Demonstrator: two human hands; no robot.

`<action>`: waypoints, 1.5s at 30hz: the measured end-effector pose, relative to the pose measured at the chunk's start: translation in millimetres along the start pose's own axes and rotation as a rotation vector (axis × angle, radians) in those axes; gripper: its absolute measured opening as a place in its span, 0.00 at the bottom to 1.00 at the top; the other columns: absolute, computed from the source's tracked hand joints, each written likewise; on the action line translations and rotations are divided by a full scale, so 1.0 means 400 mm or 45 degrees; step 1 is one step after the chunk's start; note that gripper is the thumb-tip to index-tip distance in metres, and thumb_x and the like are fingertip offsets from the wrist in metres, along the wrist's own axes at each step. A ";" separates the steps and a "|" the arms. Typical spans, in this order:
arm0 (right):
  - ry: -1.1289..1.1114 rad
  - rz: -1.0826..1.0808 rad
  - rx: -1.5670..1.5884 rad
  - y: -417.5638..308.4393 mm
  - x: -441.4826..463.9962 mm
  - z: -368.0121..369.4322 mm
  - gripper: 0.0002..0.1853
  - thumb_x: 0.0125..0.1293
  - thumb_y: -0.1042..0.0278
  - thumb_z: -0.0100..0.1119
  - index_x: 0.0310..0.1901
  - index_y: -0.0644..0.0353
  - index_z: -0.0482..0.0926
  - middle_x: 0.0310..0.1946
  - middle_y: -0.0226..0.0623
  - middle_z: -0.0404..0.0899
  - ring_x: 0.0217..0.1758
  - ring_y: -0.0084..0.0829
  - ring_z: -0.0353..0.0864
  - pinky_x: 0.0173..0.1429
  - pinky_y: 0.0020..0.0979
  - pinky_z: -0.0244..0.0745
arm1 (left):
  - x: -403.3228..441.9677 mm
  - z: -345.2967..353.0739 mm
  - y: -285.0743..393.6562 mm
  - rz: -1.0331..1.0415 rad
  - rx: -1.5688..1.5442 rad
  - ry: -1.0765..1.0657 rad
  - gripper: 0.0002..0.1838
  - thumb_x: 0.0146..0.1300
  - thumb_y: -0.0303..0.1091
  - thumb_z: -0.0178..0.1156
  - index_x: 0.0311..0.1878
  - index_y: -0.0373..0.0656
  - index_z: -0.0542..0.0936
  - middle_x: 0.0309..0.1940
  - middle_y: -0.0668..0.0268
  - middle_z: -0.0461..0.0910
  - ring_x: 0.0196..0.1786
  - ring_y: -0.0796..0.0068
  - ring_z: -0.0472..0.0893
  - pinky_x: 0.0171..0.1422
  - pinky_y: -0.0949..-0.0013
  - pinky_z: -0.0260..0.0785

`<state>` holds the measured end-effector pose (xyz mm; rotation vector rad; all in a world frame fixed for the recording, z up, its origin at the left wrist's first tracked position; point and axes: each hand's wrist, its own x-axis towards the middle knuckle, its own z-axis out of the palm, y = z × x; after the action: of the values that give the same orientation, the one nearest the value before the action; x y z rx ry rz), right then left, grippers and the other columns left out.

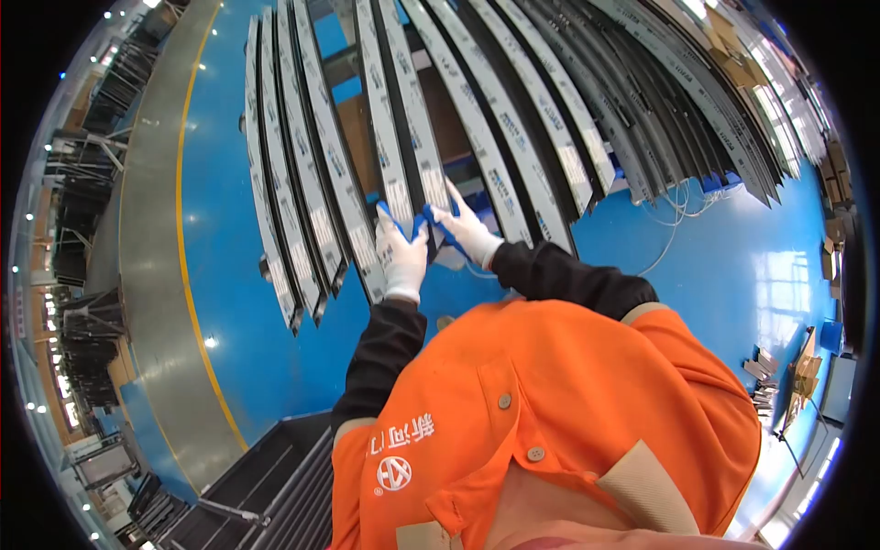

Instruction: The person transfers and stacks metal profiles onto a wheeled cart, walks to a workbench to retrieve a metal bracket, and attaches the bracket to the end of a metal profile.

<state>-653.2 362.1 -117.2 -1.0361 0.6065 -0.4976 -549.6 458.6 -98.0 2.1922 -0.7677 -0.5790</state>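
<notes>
Left of the hands, long pale film-faced strips [316, 119] with dark edges lie side by side. The left hand [401, 259], thumb and fingers parted, grips the near end of one middle strip [380, 128], pale grey with dark print and a white label; the right hand [467, 234] likewise pinches its twin strip [412, 110], a dark band between. Rightward beyond them lie more printed strips [500, 156], then darker profiles [660, 119].

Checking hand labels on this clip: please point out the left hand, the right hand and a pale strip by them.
Left hand [401, 257]: head view, on the back of the hand.
Right hand [470, 234]: head view, on the back of the hand.
Pale strip [416, 115]: head view, on its upper face.
</notes>
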 end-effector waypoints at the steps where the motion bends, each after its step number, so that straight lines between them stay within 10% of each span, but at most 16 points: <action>1: 0.007 -0.014 0.005 -0.007 -0.006 0.006 0.41 0.71 0.65 0.55 0.78 0.48 0.42 0.72 0.47 0.59 0.72 0.41 0.64 0.73 0.35 0.61 | -0.006 -0.003 0.007 0.069 0.160 0.050 0.45 0.65 0.41 0.60 0.77 0.39 0.46 0.64 0.42 0.64 0.64 0.48 0.69 0.68 0.53 0.63; 4: 0.053 0.149 -0.014 -0.056 -0.029 0.010 0.41 0.71 0.66 0.56 0.78 0.48 0.42 0.72 0.47 0.60 0.72 0.40 0.63 0.74 0.33 0.60 | -0.021 -0.001 0.035 0.053 0.354 0.082 0.45 0.64 0.36 0.61 0.77 0.36 0.46 0.54 0.45 0.69 0.54 0.48 0.72 0.63 0.52 0.66; 19: 0.063 0.163 0.025 -0.002 -0.168 -0.035 0.40 0.71 0.55 0.57 0.77 0.51 0.45 0.72 0.50 0.58 0.74 0.42 0.59 0.76 0.36 0.57 | -0.145 -0.017 0.015 0.053 0.239 -0.085 0.45 0.66 0.38 0.61 0.78 0.44 0.44 0.62 0.44 0.66 0.62 0.50 0.70 0.66 0.58 0.66; 33: 0.298 0.272 -0.229 -0.078 -0.164 -0.013 0.36 0.73 0.49 0.50 0.76 0.54 0.50 0.74 0.50 0.53 0.77 0.46 0.52 0.79 0.42 0.49 | -0.033 0.005 0.009 -0.553 -1.078 -0.631 0.37 0.66 0.34 0.62 0.74 0.40 0.57 0.68 0.54 0.66 0.68 0.60 0.69 0.72 0.63 0.62; 36: 0.149 0.271 -0.875 -0.175 -0.260 0.015 0.35 0.73 0.51 0.50 0.76 0.55 0.51 0.75 0.50 0.51 0.78 0.47 0.50 0.79 0.43 0.47 | -0.020 0.030 -0.029 -0.443 -1.186 -0.760 0.36 0.65 0.31 0.62 0.73 0.38 0.58 0.68 0.55 0.67 0.68 0.63 0.69 0.71 0.66 0.62; 39: 0.161 -0.570 -1.237 -0.187 -0.314 -0.030 0.33 0.68 0.61 0.55 0.74 0.54 0.57 0.74 0.52 0.54 0.76 0.51 0.54 0.78 0.44 0.51 | -0.010 0.063 -0.067 -0.250 -1.228 -0.880 0.35 0.63 0.28 0.62 0.72 0.36 0.60 0.68 0.56 0.67 0.67 0.66 0.70 0.70 0.69 0.62; 45: 0.639 -0.766 -1.795 -0.302 -0.140 -0.203 0.31 0.64 0.64 0.58 0.70 0.54 0.65 0.71 0.52 0.59 0.74 0.52 0.58 0.74 0.45 0.57 | 0.016 0.115 -0.123 0.479 -0.858 -0.847 0.33 0.62 0.23 0.61 0.70 0.32 0.62 0.67 0.59 0.68 0.65 0.70 0.71 0.69 0.74 0.63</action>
<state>-760.7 294.9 -26.5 -2.5126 1.1404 -0.8904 -555.6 459.1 -165.6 1.1912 -1.0887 -1.1850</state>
